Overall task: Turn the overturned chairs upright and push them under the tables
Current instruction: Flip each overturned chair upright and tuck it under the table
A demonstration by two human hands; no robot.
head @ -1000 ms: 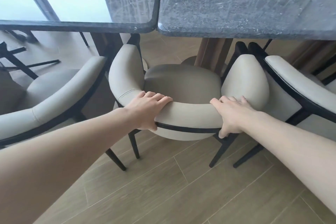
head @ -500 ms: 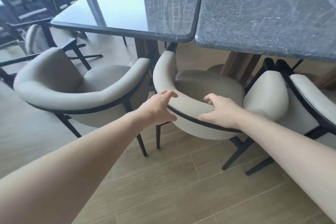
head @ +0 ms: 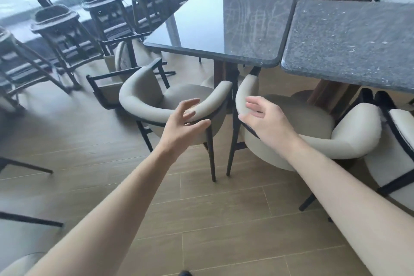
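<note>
Change: both hands have lifted off the curved backrest they gripped a second ago, and the view has swung left and wider, bringing a second table, more chairs and a row of high chairs into sight.
Left hand: raised, fingers spread and loosely bent, holding nothing; seen in front of the backrest of the left cream armchair.
Right hand: raised, fingers relaxed and apart, holding nothing; seen over the backrest of the middle cream armchair.
Left cream armchair: upright, just beyond the left fingertips, seat partly under the glossy dark table.
Middle cream armchair: upright, beyond the right fingertips, seat partly under the join between the glossy table and the speckled stone table.
Overturned chair: on its side on the wooden floor, well beyond the left fingertips, behind the left armchair.
Third armchair: right of the right hand, just beside the middle armchair.
High chairs: dark row by the window, far beyond the left fingers.
</note>
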